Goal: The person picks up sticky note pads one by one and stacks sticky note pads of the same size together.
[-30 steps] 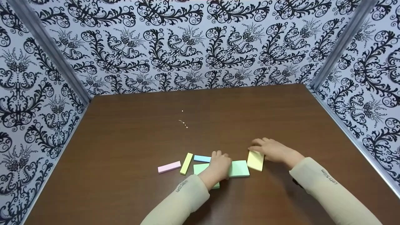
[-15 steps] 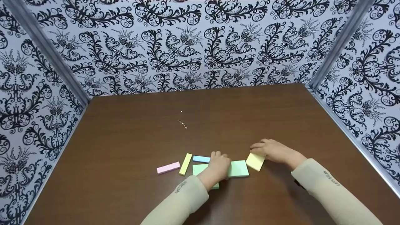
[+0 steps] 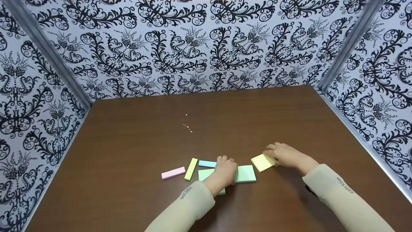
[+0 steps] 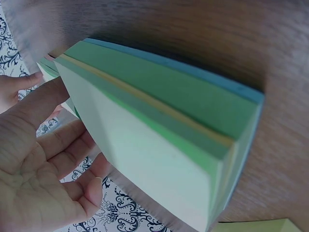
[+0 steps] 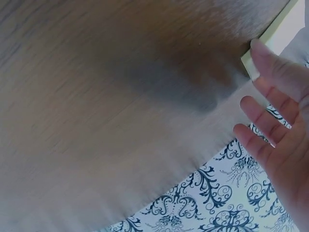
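Observation:
Two green sticky note pads lie side by side in the head view, the left pad (image 3: pixel 206 174) and the right pad (image 3: pixel 246 174). My left hand (image 3: pixel 225 172) grips the right green pad at its left end, thumb on the near side and fingers curled over the far side. The left pad is partly hidden under my wrist; close up, a layered stack (image 4: pixel 159 106) shows green, yellow and blue sheets. My right hand (image 3: pixel 285 156) pinches a yellow square sticky note pad (image 3: pixel 263 162) by its right corner, thumb (image 5: pixel 273 65) along its edge.
A blue strip pad (image 3: pixel 207 164), a yellow strip pad (image 3: pixel 191 169) and a pink strip pad (image 3: pixel 173 173) lie left of the left hand. Small light specks (image 3: pixel 187 127) dot the brown table (image 3: pixel 128 135) farther back. Patterned walls (image 3: pixel 180 48) enclose the table.
My right hand has shifted slightly right and turned the yellow pad, whose free end now points left and lies a little farther from me. The left hand stays in place.

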